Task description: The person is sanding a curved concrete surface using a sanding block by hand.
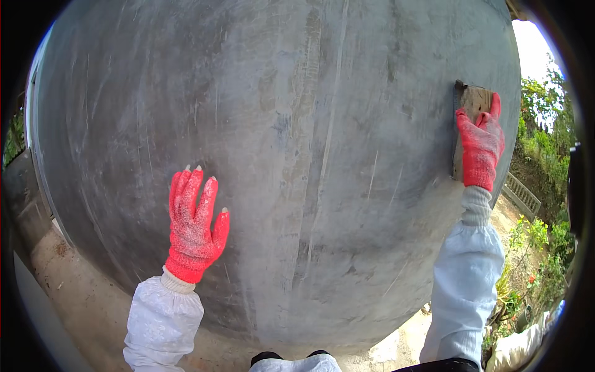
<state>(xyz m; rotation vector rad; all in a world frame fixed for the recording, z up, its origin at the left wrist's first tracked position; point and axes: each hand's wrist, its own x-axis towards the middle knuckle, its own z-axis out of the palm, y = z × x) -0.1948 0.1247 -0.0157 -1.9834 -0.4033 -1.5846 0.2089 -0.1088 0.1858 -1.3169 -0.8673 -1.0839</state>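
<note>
A grey plastered wall [260,186] fills most of the view, marked by pale vertical streaks and thin scratches. My right hand [481,142], in a dusty red glove, grips a wooden sanding block [476,102] near the wall's right edge. The block is long and flat, held upright against the surface, with a dark layer along its left edge. My left hand [195,223], also in a red glove with bare fingertips, holds nothing. Its fingers are stretched out and spread in front of the wall at lower left; whether the palm touches the surface I cannot tell. White dust coats both gloves.
Past the wall's right edge are green plants [548,155] and a low balustrade [522,195]. Dusty ground [74,279] runs along the wall's foot at left, beside a grey side wall [25,201]. A pale bundled sack or cloth [517,350] lies at lower right.
</note>
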